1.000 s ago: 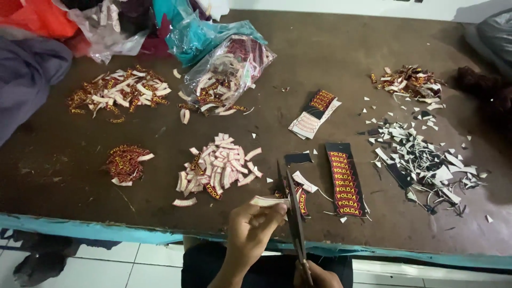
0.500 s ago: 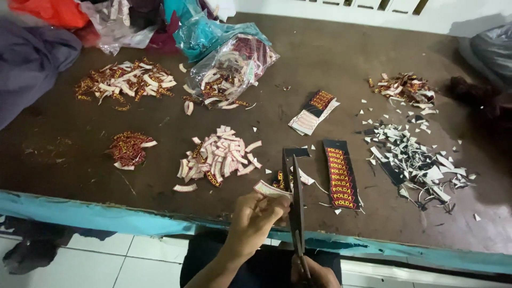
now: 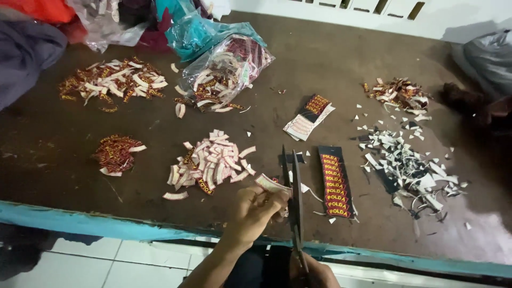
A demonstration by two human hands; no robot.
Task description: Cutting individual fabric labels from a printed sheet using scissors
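Note:
My left hand (image 3: pixel 255 211) pinches a small curved label piece (image 3: pixel 271 184), white on its back, at the near edge of the brown table (image 3: pixel 330 74). My right hand (image 3: pixel 314 273) is mostly out of frame at the bottom and grips the handles of black scissors (image 3: pixel 296 198). The blades point away from me, slightly parted, right beside the held piece. A black strip of red-and-yellow labels (image 3: pixel 334 181) lies flat just right of the blades. A pile of cut label pieces (image 3: pixel 210 164) sits to the left of my hand.
More cut pieces lie in a small red heap (image 3: pixel 116 153), a far-left pile (image 3: pixel 113 84) and a clear plastic bag (image 3: pixel 226 72). Offcut scraps (image 3: pixel 410 168) spread at the right. A folded label stack (image 3: pixel 309 117) lies mid-table. Cloth and bags crowd the far left.
The view has shifted slightly. My left hand has brought the small piece closer against the scissor blades; the scissors stay in about the same place.

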